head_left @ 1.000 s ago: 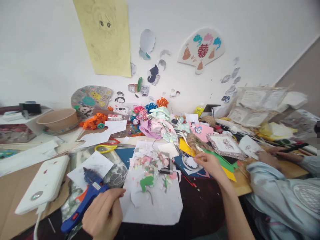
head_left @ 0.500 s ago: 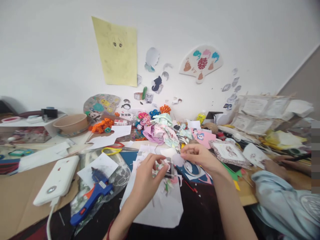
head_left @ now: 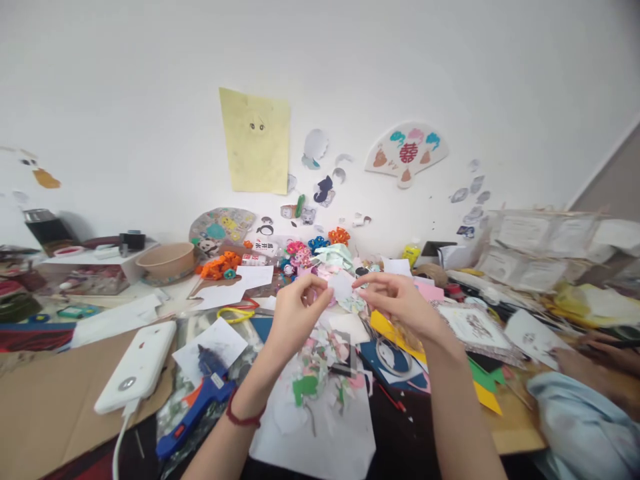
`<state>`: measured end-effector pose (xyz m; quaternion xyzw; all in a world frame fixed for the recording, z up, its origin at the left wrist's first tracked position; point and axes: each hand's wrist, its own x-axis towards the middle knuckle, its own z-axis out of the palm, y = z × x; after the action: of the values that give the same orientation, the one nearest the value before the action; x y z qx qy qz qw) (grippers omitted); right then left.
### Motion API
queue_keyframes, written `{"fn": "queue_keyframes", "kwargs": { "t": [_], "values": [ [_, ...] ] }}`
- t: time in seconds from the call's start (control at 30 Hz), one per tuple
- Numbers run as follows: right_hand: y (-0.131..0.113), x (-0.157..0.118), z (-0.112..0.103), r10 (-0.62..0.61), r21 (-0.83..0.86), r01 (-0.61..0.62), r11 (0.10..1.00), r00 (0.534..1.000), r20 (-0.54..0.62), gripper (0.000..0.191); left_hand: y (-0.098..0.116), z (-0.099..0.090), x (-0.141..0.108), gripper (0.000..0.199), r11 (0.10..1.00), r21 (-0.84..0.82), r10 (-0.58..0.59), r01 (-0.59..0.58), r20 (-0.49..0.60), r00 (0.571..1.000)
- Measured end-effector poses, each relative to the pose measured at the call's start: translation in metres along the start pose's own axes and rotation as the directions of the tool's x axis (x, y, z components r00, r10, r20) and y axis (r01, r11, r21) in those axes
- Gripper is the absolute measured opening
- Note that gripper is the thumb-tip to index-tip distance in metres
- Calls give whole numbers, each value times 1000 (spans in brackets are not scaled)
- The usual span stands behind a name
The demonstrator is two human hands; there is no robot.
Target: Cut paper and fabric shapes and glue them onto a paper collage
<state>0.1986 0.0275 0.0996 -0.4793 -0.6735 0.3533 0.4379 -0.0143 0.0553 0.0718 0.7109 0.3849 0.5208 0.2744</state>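
Note:
A small pale piece of paper (head_left: 341,287) is raised above the middle of the worktop, its edges between my two hands. My left hand (head_left: 299,308) pinches its left edge with thumb and forefinger. From the other side, my right hand (head_left: 400,305) has bent fingertips at its right edge; a firm grip there is hard to make out. Beneath them lies a white sheet (head_left: 333,437) strewn with green, pink and white paper scraps (head_left: 306,387). A dark, see-through square (head_left: 345,350) rests on the same sheet.
On the left are a blue glue gun (head_left: 200,407) and a white power bank (head_left: 137,367) with its cable. Fabric scraps and bright crafts crowd the back by the wall. A roll of tape (head_left: 393,357) lies right of the sheet; another person's sleeve (head_left: 580,413) is at far right.
Both hands have risen from the sheet, and the pale paper, earlier at my right hand, is now between them. The view has tilted up and shifted left.

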Motion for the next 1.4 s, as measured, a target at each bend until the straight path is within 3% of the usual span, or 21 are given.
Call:
{"fn": "queue_keyframes", "kwargs": {
  "t": [0.2,0.4,0.53,0.73,0.93,1.13,1.4],
  "values": [
    [0,13,11,-37,22,38,999,998,-52,32,19,-17,21,11,992,105,65,-68,30,997],
    [14,25,17,-64,92,75,993,991,-118,33,23,-12,29,6,944,304,142,-130,-18,990],
    [12,33,19,-117,94,137,986,974,-194,32,27,-11,33,8,921,352,205,-168,-70,976],
    [-8,43,30,-279,101,348,932,867,-413,25,44,-26,23,12,878,427,348,-215,-262,900],
    [-27,42,45,-404,120,539,834,743,-534,18,63,-30,18,9,862,393,443,-320,-280,852],
    [-42,33,47,-464,56,580,812,701,-542,17,67,-26,17,10,870,322,464,-374,-273,843],
    [-53,23,46,-490,73,624,778,676,-551,15,71,-33,7,10,851,346,493,-395,-267,828]
  ]
}}
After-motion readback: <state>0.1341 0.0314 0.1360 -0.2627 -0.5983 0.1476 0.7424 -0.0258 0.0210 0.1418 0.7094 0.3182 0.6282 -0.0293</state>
